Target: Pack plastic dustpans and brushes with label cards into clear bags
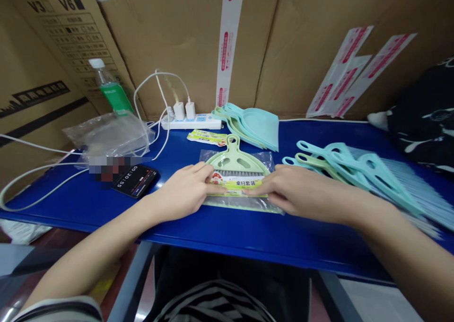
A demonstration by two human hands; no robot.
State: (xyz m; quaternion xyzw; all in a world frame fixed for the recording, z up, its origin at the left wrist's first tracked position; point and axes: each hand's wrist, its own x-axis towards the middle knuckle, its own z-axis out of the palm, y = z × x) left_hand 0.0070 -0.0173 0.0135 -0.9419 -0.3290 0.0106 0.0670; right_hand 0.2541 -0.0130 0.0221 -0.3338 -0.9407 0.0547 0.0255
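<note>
Hands point(182, 192) flat on bagged dustpan point(236, 161)

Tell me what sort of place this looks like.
Likely a makeshift packing station: cardboard cartons behind a blue workbench, loose plastic dustpans and hand brushes, and one set in a clear plastic bag.

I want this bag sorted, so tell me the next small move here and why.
Probably ease the pale green dustpan further into the clear plastic bag, because its handle seems to stick out past the bag's far edge. Your left hand and right hand already rest on the bag, with fingers near the label card, so they can steady it.
</note>
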